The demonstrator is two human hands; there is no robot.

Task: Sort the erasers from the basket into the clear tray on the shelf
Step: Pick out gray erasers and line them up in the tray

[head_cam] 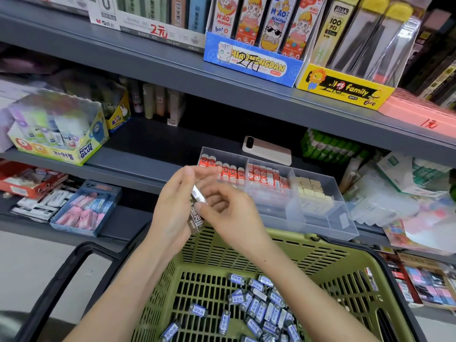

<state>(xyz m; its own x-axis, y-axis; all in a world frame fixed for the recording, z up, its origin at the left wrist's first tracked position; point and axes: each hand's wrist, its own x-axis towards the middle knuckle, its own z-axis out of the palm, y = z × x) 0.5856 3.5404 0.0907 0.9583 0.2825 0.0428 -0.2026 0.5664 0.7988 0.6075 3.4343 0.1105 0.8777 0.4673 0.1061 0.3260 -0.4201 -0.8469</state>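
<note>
The left hand and right hand pinch grey erasers above the green basket of blue erasers. The clear tray holds red erasers and cream blocks.

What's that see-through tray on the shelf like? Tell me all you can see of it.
The clear tray is a shallow, open-topped rectangular box of transparent plastic, split by clear dividers. Its left compartment holds red-faced erasers standing in a row, the middle red patterned erasers, the right cream blocks, with an empty-looking section in front. It sits on the dark grey shelf. The left hand and right hand, holding a 2B eraser, hide its front left corner.
</note>
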